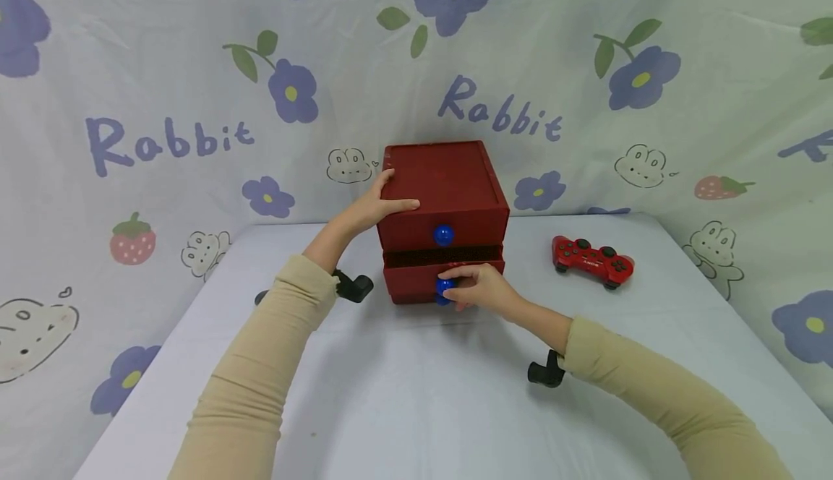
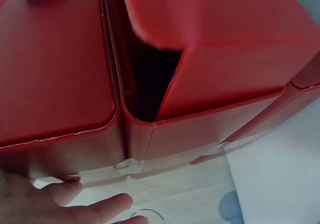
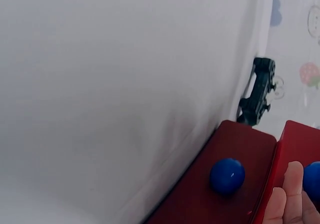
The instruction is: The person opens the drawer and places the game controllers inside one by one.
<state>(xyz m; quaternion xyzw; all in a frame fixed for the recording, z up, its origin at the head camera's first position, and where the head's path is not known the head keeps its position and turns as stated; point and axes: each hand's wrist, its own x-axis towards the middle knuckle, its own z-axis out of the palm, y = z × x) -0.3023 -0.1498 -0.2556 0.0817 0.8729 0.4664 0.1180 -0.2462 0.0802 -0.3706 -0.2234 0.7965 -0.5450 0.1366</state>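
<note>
A red drawer cabinet [image 1: 436, 176] with round blue knobs stands on the white-covered table. Its middle drawer [image 2: 215, 129] is partly pulled out, leaving a dark opening above its front. My right hand [image 1: 484, 290] pinches that drawer's blue knob [image 3: 312, 181] between thumb and fingers. Below it, the bottom drawer's blue knob [image 3: 227, 176] is untouched. My left hand [image 1: 374, 209] rests on the cabinet's top left edge, thumb on top and fingers extended. The top drawer [image 2: 55, 63] is closed. The drawer's contents cannot be seen.
A red game controller [image 1: 592, 259] lies on the table right of the cabinet. Behind hangs a curtain [image 1: 364, 90] printed with flowers, rabbits and strawberries. Black camera mounts [image 1: 547, 370] stick out at both wrists.
</note>
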